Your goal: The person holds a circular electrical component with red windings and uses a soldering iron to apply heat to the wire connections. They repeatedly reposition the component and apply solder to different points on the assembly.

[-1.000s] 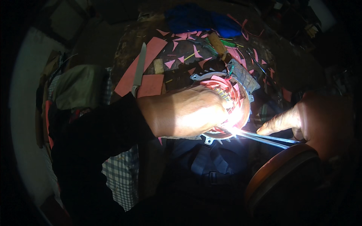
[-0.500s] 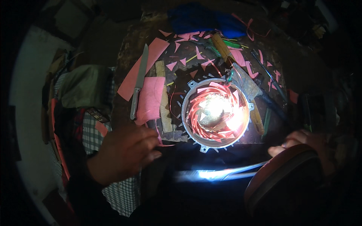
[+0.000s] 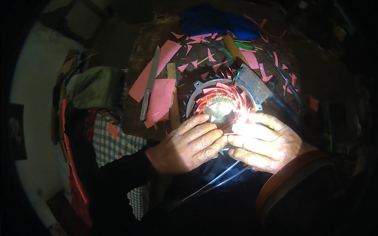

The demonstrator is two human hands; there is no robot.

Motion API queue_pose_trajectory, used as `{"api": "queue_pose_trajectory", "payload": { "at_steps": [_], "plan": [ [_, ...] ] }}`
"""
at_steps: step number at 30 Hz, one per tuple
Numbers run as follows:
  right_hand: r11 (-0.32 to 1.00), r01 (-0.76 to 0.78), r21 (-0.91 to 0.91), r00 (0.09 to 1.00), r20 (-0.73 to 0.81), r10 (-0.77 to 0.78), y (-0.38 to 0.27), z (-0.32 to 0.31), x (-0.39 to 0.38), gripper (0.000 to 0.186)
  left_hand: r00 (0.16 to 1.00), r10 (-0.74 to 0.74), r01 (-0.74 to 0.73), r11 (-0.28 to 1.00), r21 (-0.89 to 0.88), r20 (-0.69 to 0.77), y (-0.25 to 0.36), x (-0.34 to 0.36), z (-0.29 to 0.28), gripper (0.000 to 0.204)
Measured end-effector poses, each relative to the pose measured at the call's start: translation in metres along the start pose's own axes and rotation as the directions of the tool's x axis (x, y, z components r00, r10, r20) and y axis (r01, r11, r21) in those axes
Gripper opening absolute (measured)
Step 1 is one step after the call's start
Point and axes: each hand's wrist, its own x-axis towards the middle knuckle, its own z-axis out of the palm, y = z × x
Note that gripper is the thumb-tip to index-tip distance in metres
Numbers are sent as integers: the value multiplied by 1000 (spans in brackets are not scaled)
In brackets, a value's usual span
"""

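Observation:
A round metal motor stator housing (image 3: 191,103) with red wire coils (image 3: 208,98) sits on the bench in front of me, pink paper pieces tucked among its windings. My left hand (image 3: 191,147) reaches over its near left rim, fingertips closed on a thin red winding wire (image 3: 227,135). Against those fingertips, my right hand (image 3: 265,143) pinches at the same spot; glare partly washes out its fingers. Two slim shiny metal rods (image 3: 220,176), perhaps one tool, run from under my right hand toward the lower left. I cannot tell whether that hand holds them.
Left of the stator lie a knife (image 3: 151,84), pink paper sheets (image 3: 162,96) and a wooden strip (image 3: 171,70). Beyond it are pink scraps (image 3: 195,63), a wooden-handled hammer (image 3: 235,51) and a blue cloth (image 3: 212,21). A screwdriver (image 3: 281,72) rests at the right.
Both hands have moved inward to the stator's near rim, and their fingertips now meet at the winding. The shiny rods have shifted and now slant down to the left.

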Motion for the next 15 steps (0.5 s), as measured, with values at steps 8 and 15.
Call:
{"api": "queue_pose_trajectory", "payload": {
  "at_steps": [8,15],
  "plan": [
    [997,66,32,997,24,-66,12,0,6,23,999,-44,41,995,-90,-29,-2,2,1,58],
    [989,107,-101,993,65,-101,7,-3,3,18,999,-22,16,992,-126,-48,-6,-1,3,60]
  ]
}}
